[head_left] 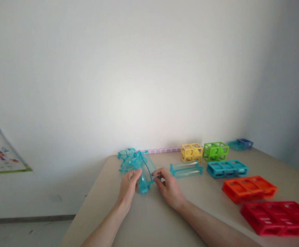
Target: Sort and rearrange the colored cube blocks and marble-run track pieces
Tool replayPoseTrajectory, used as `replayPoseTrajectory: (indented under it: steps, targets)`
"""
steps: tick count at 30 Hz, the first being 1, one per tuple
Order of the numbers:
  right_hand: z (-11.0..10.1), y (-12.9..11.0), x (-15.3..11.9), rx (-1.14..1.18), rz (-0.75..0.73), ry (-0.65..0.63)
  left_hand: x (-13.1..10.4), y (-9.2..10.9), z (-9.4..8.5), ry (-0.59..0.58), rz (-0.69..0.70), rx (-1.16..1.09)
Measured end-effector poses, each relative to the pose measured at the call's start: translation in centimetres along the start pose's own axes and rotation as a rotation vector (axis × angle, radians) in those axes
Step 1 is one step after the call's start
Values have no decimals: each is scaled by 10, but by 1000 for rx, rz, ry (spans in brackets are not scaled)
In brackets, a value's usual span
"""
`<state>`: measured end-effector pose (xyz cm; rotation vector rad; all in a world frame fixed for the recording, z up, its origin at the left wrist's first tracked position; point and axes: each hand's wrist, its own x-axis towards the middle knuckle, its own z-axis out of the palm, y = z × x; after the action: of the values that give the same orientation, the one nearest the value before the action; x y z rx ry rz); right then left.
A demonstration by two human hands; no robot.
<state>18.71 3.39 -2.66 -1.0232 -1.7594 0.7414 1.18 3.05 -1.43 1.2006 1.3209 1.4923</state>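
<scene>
A see-through teal plastic frame [144, 178] with clear curved panels stands tilted on the table between my hands. My left hand [129, 183] is closed on its left side, thumb on top. My right hand [167, 187] pinches something small and greyish at the frame's right edge; what it is I cannot make out. Behind my left hand lies a heap of similar teal parts [128, 156], partly overlapping the held frame. To the right of my right hand rests another clear teal frame [186, 168], apart from both hands.
Along the right stand open plastic frames: yellow [191, 152], green [215, 151], blue [227, 169], orange [249, 188] and red [280, 218]. A dark blue piece [245, 143] sits at the far corner. A purple patterned strip [167, 150] runs along the wall.
</scene>
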Motion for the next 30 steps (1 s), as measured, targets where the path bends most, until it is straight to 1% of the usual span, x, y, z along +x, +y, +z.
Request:
replayPoseTrajectory:
  steps: [3,5,8,10,12,15,17,19,22,25,30]
  targets:
    - [-1,3,2,-121,-5,2,-1,5,-1,72,9,-64]
    - [0,4,3,-150,-11,-5,-2,9,0,101,-4,-28]
    - [2,4,2,-203,-23,-18,-4,14,2,77,33,98]
    - [2,4,1,-235,-26,-28,-4,13,1,57,70,123]
    - [2,3,0,-264,-25,-38,-4,10,0,94,91,49]
    - [1,3,0,-296,-46,-66,-3,5,-2,193,104,-209]
    - [0,2,0,-310,-73,-92,-4,5,-3,226,98,-350]
    - [-1,1,0,-321,-93,-111,-7,9,-2,225,105,-420]
    - [-1,-2,0,-356,-113,-140,-11,14,0,161,131,-467]
    - [-1,-5,-2,-374,-114,-135,-12,16,1,132,129,-415]
    - [1,-5,-2,-371,-68,-88,-3,11,-3,182,-23,-156]
